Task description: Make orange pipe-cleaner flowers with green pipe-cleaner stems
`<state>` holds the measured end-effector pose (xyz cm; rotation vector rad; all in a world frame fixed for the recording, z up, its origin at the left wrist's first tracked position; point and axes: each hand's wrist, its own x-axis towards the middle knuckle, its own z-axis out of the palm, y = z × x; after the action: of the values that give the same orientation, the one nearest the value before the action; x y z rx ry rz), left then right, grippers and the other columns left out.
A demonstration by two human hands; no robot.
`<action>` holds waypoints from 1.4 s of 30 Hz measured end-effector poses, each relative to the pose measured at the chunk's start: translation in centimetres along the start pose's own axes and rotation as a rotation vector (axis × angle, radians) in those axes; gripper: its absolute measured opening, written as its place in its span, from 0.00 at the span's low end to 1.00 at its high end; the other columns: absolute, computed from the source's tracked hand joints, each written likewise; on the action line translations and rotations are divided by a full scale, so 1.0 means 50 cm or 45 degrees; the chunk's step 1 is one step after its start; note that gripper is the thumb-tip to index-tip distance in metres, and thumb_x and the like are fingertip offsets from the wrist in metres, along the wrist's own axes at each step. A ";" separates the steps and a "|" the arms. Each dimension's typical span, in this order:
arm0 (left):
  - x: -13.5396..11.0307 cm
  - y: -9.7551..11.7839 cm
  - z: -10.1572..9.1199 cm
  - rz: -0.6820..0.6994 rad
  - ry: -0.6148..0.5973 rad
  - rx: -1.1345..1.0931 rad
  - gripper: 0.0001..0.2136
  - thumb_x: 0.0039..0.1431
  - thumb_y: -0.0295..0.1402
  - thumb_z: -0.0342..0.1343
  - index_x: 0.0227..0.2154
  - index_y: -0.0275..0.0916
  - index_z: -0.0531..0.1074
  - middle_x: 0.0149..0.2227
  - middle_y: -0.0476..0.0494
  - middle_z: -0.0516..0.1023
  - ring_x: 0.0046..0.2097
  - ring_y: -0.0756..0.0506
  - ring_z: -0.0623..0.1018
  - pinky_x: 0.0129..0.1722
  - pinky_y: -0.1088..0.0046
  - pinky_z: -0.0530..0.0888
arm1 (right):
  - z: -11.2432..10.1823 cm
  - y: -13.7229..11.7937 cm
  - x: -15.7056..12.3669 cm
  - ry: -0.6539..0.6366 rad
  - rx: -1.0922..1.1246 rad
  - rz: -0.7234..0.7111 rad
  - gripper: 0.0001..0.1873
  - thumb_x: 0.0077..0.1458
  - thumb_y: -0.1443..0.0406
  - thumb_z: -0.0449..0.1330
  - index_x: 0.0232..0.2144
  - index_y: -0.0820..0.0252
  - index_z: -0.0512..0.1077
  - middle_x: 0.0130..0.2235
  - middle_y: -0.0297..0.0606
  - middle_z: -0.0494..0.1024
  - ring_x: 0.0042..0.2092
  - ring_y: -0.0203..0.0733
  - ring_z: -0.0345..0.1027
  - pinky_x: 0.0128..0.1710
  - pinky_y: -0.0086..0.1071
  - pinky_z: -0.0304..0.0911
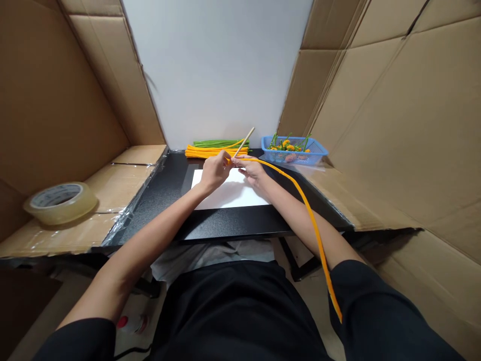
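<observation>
A long orange pipe cleaner (pixel 310 210) runs from my fingertips over my right forearm and hangs beside the right sleeve. My left hand (pixel 215 173) pinches the pipe cleaner's near end, its fingers bent close to the right thumb. In my right hand (pixel 254 170) the thumb and fingers close on a thin pale wooden stick (pixel 245 141), which tilts up to the right, with the pipe cleaner lying against it. Where the two meet is partly hidden by the fingers. Both hands are above a white sheet (pixel 233 196) on the black table.
Behind the hands lie bundles of orange pipe cleaners (pixel 199 152) and green pipe cleaners (pixel 210 143). A blue basket (pixel 317 153) at the back right holds small orange flowers with green stems. A roll of clear tape (pixel 62 203) rests on cardboard at left. Cardboard walls flank the black table (pixel 158 200).
</observation>
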<state>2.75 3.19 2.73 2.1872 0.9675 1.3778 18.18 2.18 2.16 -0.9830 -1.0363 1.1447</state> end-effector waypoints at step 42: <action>-0.006 0.007 0.005 0.177 -0.193 1.034 0.13 0.67 0.27 0.44 0.38 0.32 0.75 0.34 0.33 0.80 0.37 0.38 0.79 0.35 0.66 0.69 | 0.025 0.011 -0.010 0.249 0.261 0.096 0.12 0.36 0.69 0.71 0.21 0.55 0.71 0.24 0.25 0.72 0.30 0.33 0.60 0.32 0.30 0.53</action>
<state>3.02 2.75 2.65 2.9232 1.5258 0.9257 16.78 1.84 1.84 -0.9552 -0.7165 1.1662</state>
